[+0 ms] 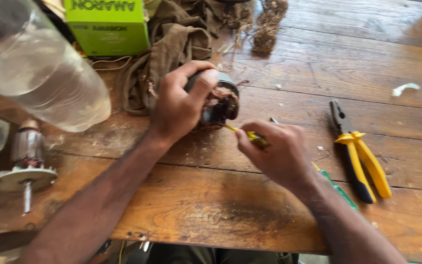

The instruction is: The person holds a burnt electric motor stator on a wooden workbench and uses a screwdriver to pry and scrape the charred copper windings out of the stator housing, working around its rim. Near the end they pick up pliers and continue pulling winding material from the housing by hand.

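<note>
Nearest the camera, bare wooden table [211, 215] runs out to its front edge, both forearms crossing it with room to spare. The right hand [277, 151] is closed around a thin yellow-handled tool [250, 136], pinched low like a pen so its tip pokes into the tangled copper of the motor stator [218, 105]. The left hand [179, 105] wraps over that stator from above, fingers curled tight on the dark casing — a clamp that keeps it from rolling while the open winding end faces the tool. The stator sits mid-table, touching the wood. Right of the working hand there is open board, then yellow-handled pliers [360, 156] lying well apart; a green-handled tool [338, 188] peeks from under the right wrist. On the left an armature [25, 161] rests near the table's edge, and a clear plastic bottle [40, 73] looms blurred — probably close to the lens. Further back, a brown cloth [172, 44] bunches just behind the stator, a green box [108, 24] beside it, frayed fibre clumps [264, 29] beyond.
</note>
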